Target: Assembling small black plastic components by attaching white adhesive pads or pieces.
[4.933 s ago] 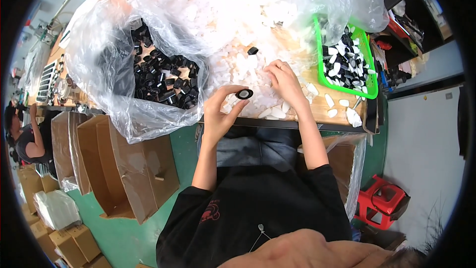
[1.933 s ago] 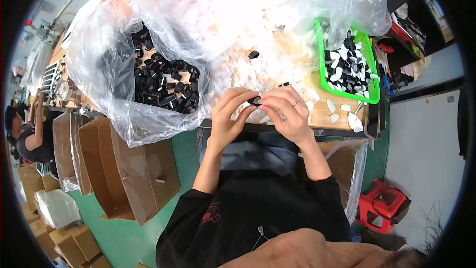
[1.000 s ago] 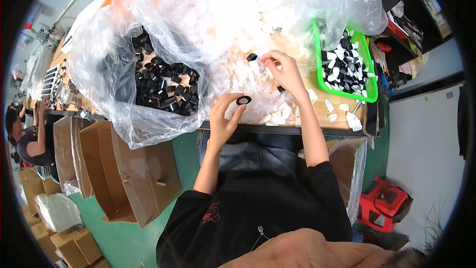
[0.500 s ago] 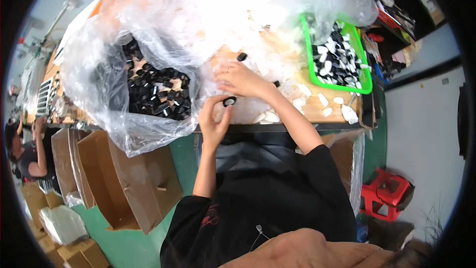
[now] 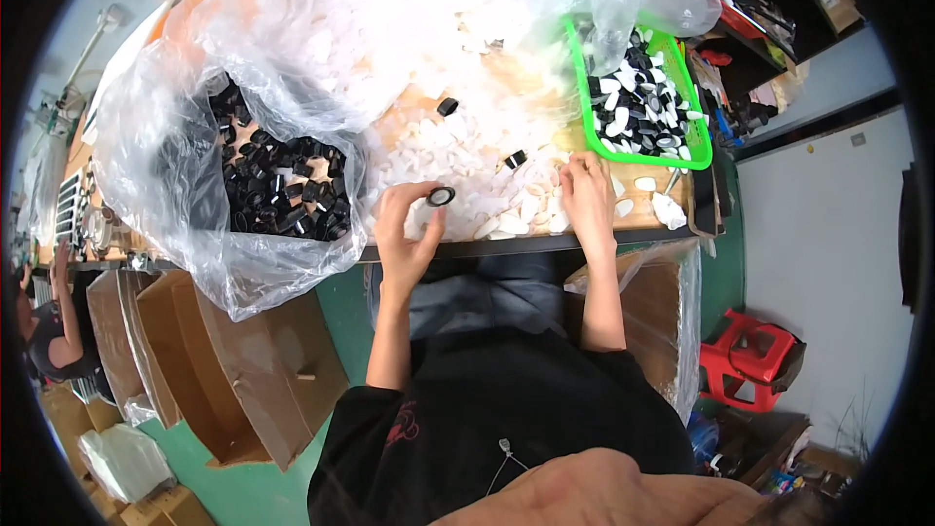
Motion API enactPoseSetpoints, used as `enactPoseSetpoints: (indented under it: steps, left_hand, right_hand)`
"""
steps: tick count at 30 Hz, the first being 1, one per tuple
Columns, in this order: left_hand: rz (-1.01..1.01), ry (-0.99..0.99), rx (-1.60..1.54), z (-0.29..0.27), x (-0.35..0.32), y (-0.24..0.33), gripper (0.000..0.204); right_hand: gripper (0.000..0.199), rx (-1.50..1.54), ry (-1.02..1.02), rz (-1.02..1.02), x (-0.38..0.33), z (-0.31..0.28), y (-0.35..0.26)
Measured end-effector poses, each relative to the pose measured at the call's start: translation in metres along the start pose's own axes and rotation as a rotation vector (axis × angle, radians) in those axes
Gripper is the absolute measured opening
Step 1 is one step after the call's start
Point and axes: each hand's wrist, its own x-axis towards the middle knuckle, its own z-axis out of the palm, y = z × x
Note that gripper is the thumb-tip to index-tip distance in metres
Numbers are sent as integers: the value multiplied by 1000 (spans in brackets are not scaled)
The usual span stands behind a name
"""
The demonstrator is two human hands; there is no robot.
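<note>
Between the thumb and fingers of my left hand [image 5: 404, 231] is a small black ring-shaped part [image 5: 442, 197], its round opening facing up. My right hand [image 5: 588, 200] is bent down at the right of the pile, fingertips drawn together among the white pieces; whatever they pinch is too small to make out. Flat white oval pieces [image 5: 458, 151] cover the tabletop between and beyond my hands. Two loose black parts lie on the pile: one black part [image 5: 447, 107] farther back, another black part [image 5: 515, 159] nearer my right hand.
At the left, a clear plastic bag [image 5: 166, 175] holds many black parts [image 5: 292, 180]. A green basket [image 5: 703, 151] of black and white pieces stands at the right. Cardboard boxes [image 5: 263, 360] sit below the table, a red stool [image 5: 745, 360] to the right. Another person [image 5: 58, 331] is far left.
My right hand has moved right, away from my left hand, to the white pieces near the green basket. My left hand still holds the black ring. The view has shifted slightly.
</note>
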Motion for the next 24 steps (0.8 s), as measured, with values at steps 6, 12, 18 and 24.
enactPoseSetpoints:
  steps: [6, 12, 18, 24]
  left_hand:
    - [-13, -43, -3, 5, 10, 20, 30]
    - [-68, -131, -106, 0, 14, 34, 32]
    - [-115, -92, -237, 0, 4, 34, 23]
    - [58, -16, -96, 7, 3, 43, 22]
  right_hand:
    - [12, 740, 13, -181, 2, -16, -60]
    - [18, 505, 168, -588, 11, -23, -97]
    - [31, 885, 21, -426, 7, -26, -98]
    - [29, 1041, -184, -215, -2, -22, -91]
